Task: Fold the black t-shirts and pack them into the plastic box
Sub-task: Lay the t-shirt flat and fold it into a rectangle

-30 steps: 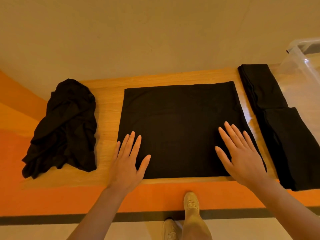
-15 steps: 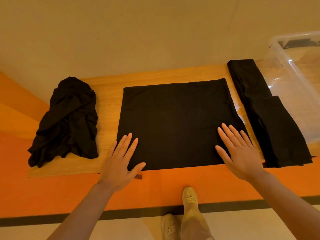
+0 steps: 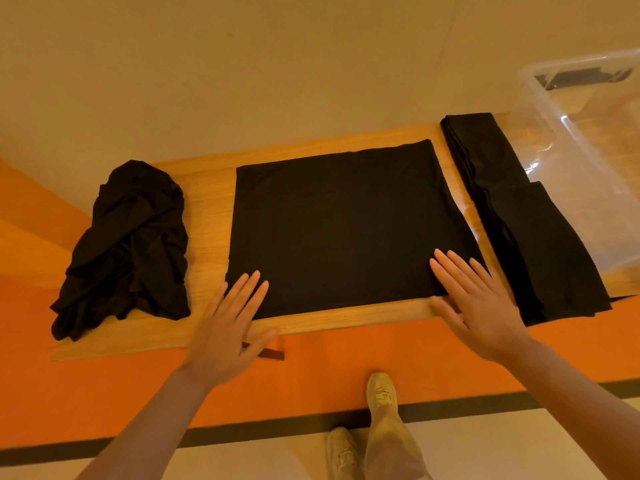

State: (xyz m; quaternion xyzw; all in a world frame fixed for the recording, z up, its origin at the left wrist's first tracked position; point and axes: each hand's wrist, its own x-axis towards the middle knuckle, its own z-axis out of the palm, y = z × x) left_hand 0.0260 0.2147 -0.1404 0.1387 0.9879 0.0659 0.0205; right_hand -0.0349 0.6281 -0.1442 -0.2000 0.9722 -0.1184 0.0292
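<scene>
A black t-shirt [image 3: 346,223], folded into a flat rectangle, lies in the middle of the wooden table [image 3: 207,216]. My left hand [image 3: 228,327] is flat with straight fingers at its near left corner, fingertips on the cloth. My right hand [image 3: 478,306] lies flat at the near right corner, fingers spread on the cloth and the table edge. A crumpled pile of black t-shirts [image 3: 128,247] sits at the left. A narrow folded black t-shirt [image 3: 519,216] lies at the right, beside the clear plastic box [image 3: 588,161].
The table's near edge runs just under both palms, with an orange floor strip [image 3: 104,393] below it. My feet [image 3: 377,420] in light shoes stand below the table edge. A plain wall rises behind the table.
Both hands have slid toward me, from the shirt's lower part to its near edge. The view has shifted, so the plastic box shows more at the right.
</scene>
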